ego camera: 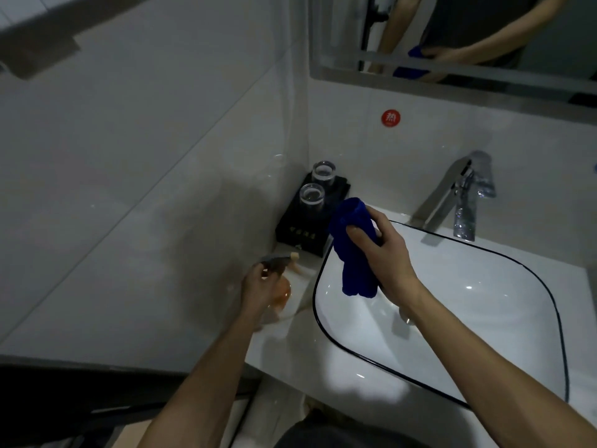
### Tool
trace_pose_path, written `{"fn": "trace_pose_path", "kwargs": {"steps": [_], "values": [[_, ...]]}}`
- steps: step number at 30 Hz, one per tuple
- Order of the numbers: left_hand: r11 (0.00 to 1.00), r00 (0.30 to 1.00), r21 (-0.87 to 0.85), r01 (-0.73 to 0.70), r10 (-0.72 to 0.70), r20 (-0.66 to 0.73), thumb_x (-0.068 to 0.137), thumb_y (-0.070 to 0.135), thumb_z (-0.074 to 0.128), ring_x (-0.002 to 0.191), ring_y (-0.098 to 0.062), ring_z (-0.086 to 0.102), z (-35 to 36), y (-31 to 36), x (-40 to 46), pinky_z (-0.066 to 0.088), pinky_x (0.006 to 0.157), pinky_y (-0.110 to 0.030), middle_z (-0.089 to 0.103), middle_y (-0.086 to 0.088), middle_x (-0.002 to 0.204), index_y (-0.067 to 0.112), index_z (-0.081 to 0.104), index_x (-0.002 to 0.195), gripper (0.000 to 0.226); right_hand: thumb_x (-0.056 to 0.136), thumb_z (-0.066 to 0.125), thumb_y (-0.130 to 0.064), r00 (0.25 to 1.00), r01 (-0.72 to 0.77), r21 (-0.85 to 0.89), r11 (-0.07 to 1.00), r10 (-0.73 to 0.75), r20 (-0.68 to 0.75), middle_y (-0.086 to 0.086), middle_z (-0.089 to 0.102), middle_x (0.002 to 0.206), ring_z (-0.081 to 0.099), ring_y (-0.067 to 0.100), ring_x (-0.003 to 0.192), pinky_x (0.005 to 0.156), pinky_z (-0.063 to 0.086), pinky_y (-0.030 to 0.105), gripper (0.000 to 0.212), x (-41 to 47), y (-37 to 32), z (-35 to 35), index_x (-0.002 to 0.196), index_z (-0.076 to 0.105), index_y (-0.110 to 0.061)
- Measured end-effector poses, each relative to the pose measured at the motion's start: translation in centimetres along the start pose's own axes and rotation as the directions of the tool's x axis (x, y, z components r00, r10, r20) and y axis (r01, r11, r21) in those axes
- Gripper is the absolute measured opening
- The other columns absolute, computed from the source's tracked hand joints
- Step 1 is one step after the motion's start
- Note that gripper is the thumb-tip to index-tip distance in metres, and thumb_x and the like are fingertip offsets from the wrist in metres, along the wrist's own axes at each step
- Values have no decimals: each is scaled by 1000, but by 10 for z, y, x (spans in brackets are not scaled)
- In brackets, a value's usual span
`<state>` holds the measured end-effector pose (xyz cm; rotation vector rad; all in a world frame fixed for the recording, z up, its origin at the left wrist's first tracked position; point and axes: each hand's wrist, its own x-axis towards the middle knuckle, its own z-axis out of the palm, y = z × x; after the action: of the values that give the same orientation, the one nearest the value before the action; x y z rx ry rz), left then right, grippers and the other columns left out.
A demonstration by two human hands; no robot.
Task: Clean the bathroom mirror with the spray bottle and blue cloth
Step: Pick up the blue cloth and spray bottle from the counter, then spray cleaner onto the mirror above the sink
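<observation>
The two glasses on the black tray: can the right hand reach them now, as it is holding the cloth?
Probably yes. The right hand holds the blue cloth right beside the glasses, nothing between, but its grip is full.

Two glasses are standing on one black tray at the tabletop's back left corner. One spray bottle and one blue cloth are showing, along with one sink, one tap, one mirror and one red sticker.
</observation>
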<state>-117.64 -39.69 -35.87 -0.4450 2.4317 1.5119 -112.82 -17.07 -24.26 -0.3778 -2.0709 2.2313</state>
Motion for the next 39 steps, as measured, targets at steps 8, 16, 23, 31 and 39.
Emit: {"fn": "trace_pose_path", "kwargs": {"steps": [8, 16, 23, 31, 39], "values": [[941, 977, -265, -212, 199, -78, 90, 28, 70, 86, -24, 67, -10, 59, -12, 50, 80, -35, 71, -3, 83, 15, 71, 85, 15, 94, 64, -26, 998, 32, 20, 999, -30, -52, -4, 70, 110, 69, 27, 97, 80, 60, 45, 36, 6, -19, -10, 128, 56, -36], [739, 933, -585, -334, 348, -92, 89, 21, 72, 46, -14, 58, -22, 133, -27, 49, 54, -31, 63, -3, 52, 2, 66, 91, 20, 91, 68, -31, 991, 86, 96, 992, -75, -110, -4, 72, 106, 70, 25, 95, 81, 59, 45, 35, 8, -46, -29, 123, 58, -40], [672, 861, -674, -306, 498, 106, 73, 52, 80, 43, -25, 40, -13, 184, -37, 39, 45, -29, 52, -9, 52, -9, 58, 117, 79, 90, 68, -27, 966, 143, 127, 981, -111, -234, -7, 73, 105, 72, 18, 88, 74, 60, 38, 33, 2, -65, -53, 120, 59, -38], [624, 739, -724, -294, 629, 242, 77, 53, 76, 43, -18, 45, 12, 248, -62, 42, 43, -29, 60, -12, 63, 3, 73, 108, 58, 89, 67, -28, 909, 250, 124, 960, -188, -373, -9, 72, 102, 72, 19, 86, 67, 59, 33, 34, -12, -99, -90, 120, 57, -41], [588, 577, -734, -341, 747, 330, 67, 65, 78, 51, -15, 47, 58, 313, -97, 42, 44, -28, 61, -15, 74, 2, 72, 105, 74, 79, 68, -38, 826, 365, 53, 930, -297, -480, -8, 73, 98, 72, 20, 81, 63, 57, 30, 47, -35, -146, -153, 124, 56, -35]]}}
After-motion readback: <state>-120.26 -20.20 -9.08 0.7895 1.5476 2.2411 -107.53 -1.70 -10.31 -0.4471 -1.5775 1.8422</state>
